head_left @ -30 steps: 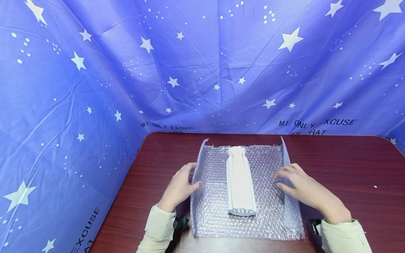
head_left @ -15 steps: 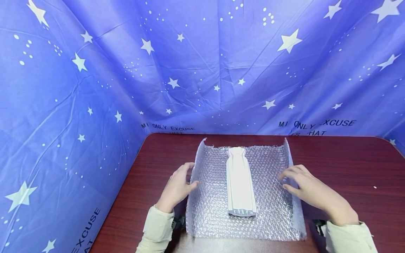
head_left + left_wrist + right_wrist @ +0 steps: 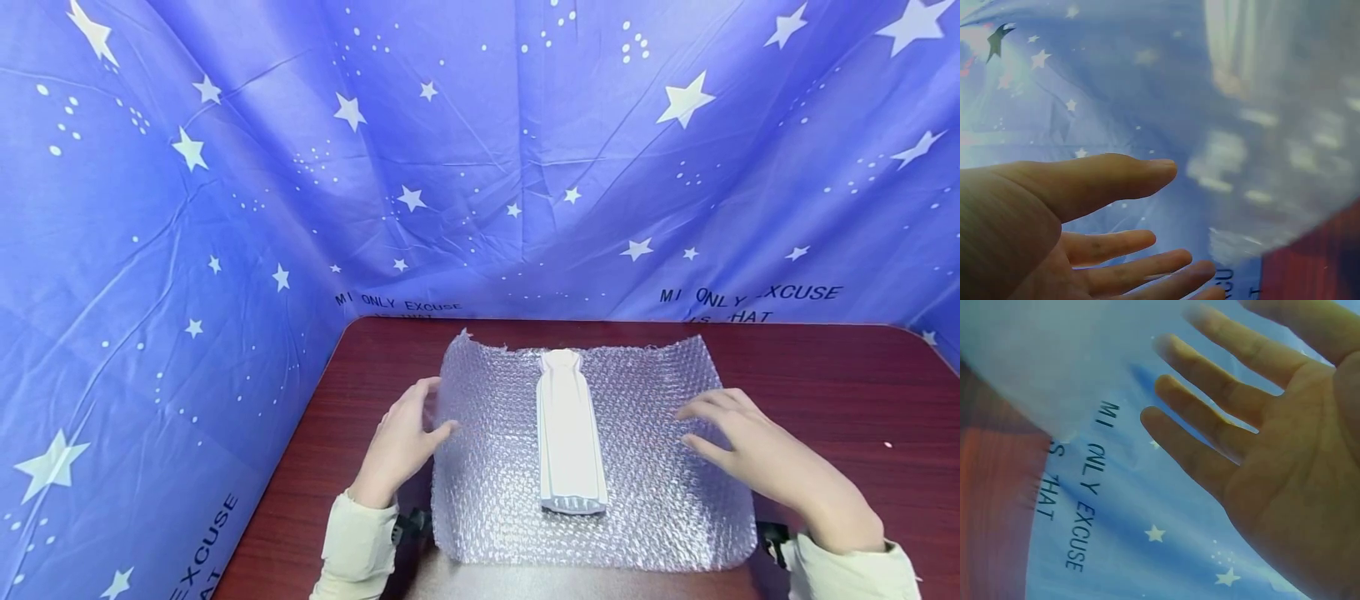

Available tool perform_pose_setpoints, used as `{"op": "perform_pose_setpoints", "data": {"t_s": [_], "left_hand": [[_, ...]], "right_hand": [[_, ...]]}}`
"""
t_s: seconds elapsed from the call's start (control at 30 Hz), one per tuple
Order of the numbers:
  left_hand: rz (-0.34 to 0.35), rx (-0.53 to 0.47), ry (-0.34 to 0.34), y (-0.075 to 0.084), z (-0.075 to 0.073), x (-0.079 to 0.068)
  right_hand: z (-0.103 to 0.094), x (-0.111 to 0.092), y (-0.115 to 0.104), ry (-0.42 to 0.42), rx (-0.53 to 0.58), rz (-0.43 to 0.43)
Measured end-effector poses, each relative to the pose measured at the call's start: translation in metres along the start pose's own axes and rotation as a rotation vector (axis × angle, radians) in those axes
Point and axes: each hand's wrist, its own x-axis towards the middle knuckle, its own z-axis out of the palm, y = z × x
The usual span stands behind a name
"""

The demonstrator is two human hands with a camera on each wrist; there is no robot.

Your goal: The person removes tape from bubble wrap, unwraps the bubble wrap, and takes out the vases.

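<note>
A sheet of bubble wrap (image 3: 495,500) lies spread on the table, its left and right sides curving upward. On its middle rests a white, ridged, vase-like object (image 3: 570,442), narrow neck toward the back and wider end toward me. My left hand (image 3: 401,442) is beside the wrap's left edge, thumb and fingers spread and holding nothing; the left wrist view shows the blurred clear wrap (image 3: 1272,156) just past the fingertips. At the right edge, my right hand (image 3: 757,458) has its fingers extended with nothing in them. Whether either hand touches the wrap, I cannot tell.
The dark red wooden table (image 3: 847,392) reaches back to a blue curtain (image 3: 480,167) printed with stars and lettering. A tiny white speck (image 3: 888,444) lies on the table at the right. Dark straps or devices (image 3: 412,527) sit at both wrists.
Both hands have moved outward, away from each other. The bubble wrap's raised sides have unfolded and lowered outward, so the sheet is wider. The white vase-like object has stayed in place.
</note>
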Motion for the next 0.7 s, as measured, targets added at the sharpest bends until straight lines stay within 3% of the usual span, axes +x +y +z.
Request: {"op": "perform_pose_setpoints", "data": {"t_s": [0.3,0.47,0.7], "left_hand": [[0.008,0.020,0.032,0.006,-0.018,-0.007],[0.028,0.009,0.047,0.009,-0.023,-0.010],[0.039,-0.042,0.044,0.011,-0.017,-0.009]], "right_hand": [[-0.010,-0.005,-0.008,0.105,-0.034,-0.061],[-0.017,-0.007,-0.016,0.098,-0.023,-0.040],[-0.016,-0.002,-0.026,0.040,0.024,0.022]]}}
